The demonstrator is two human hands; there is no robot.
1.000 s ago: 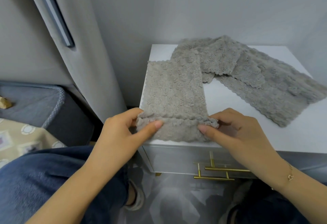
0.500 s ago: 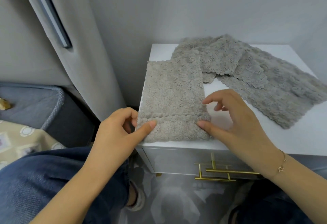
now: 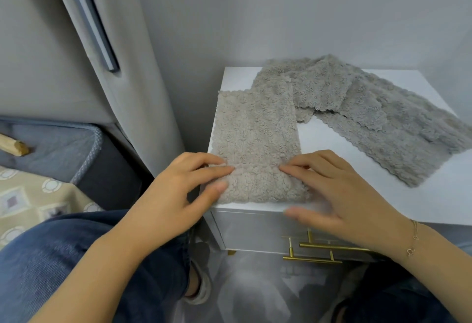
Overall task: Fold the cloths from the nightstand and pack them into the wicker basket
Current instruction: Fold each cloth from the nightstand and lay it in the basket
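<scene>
Now both hands flat: left hand (image 3: 176, 190) and right hand (image 3: 339, 195) fingers straight, pressing folded cloth (image 3: 255, 144), gripping nothing. Risk: fluffy flap under fingertips springs open once released.

We lose the far grey cloth (image 3: 398, 141) at the frame's right edge. Right hand (image 3: 339, 195) thumb blurred; it hides the folded cloth's (image 3: 255, 144) near right corner. Wooden piece (image 3: 12, 145) at left is cut off, unidentifiable.
</scene>
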